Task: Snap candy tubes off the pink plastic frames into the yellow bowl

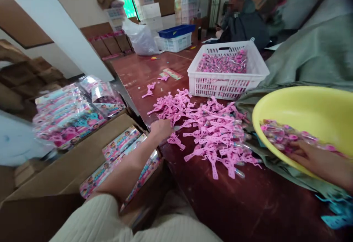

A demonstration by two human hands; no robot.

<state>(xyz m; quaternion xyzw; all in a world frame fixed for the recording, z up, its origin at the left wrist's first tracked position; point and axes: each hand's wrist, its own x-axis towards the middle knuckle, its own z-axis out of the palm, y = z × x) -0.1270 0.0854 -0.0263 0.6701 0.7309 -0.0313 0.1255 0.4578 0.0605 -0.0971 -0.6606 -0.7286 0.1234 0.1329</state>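
My left hand (161, 131) is closed at the table's left edge, beside a pile of pink plastic pieces (176, 106); a small clear-ended item shows at its fingertips. My right hand (309, 157) reaches into a yellow basin (300, 102), its fingers at small clear-wrapped items with pink parts (281, 133); whether it grips one is unclear. Between the hands, a larger heap of pink pieces (217, 135), some with clear tubes, lies on the dark red table (220, 201).
A white crate (228, 78) of pink items stands behind the heap. On the left is an open carton (68, 165) with printed packages, more packs (68, 113) beyond. Turquoise pieces (338, 212) lie at lower right. A seated person (245, 21) is at the back.
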